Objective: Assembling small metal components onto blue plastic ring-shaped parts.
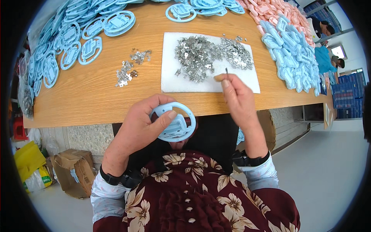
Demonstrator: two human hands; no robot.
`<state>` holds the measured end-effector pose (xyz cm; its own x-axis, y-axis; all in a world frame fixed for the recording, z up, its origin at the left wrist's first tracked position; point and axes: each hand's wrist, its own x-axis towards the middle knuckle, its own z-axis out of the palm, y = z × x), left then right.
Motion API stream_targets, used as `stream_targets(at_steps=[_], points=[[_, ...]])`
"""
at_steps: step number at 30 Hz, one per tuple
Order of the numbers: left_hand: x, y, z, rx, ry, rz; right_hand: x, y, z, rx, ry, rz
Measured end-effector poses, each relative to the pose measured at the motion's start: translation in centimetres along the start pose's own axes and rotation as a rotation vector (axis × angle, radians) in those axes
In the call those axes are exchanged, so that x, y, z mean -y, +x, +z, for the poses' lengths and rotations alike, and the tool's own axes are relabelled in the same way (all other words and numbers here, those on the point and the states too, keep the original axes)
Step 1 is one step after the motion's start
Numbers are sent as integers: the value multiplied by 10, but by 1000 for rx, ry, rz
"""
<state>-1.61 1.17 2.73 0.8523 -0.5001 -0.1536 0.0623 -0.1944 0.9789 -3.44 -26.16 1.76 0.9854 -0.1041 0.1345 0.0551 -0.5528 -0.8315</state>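
Note:
My left hand (136, 124) grips a light-blue plastic steering-wheel-shaped part (178, 126) over my lap, just off the table's near edge. The thumb lies across its face and the fingers go round the rim. Raised to the right, my right hand (241, 96) is closed in a pinch near the front edge of a white foam board (169, 82). A thin dark tip (227, 71) sticks up from its fingers, and a tan covering shows at one fingertip; what the pinch holds is too small to name. Small silvery metal clips (195, 58) lie heaped on the board.
Two small metal-piece clusters (124, 73) lie on the wooden table (96, 104). Blue wheel-shaped parts (69, 34) are piled at left and back. Light-blue handle-like parts (290, 58) and pink parts (266, 11) are heaped at right. A cardboard box (73, 170) stands lower left. People sit far right.

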Motion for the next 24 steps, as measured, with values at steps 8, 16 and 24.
stream_targets(at_steps=[8, 16, 24], points=[[12, -3, -9, 35, -109, -62, 21, 35, 31, 79, -193, -221], [23, -6, -23, -21, -107, 45, 65, 84, 62, 283, -385, -258], [31, -6, -26, -16, -171, 98, 46, 73, 46, 270, -467, -295]])
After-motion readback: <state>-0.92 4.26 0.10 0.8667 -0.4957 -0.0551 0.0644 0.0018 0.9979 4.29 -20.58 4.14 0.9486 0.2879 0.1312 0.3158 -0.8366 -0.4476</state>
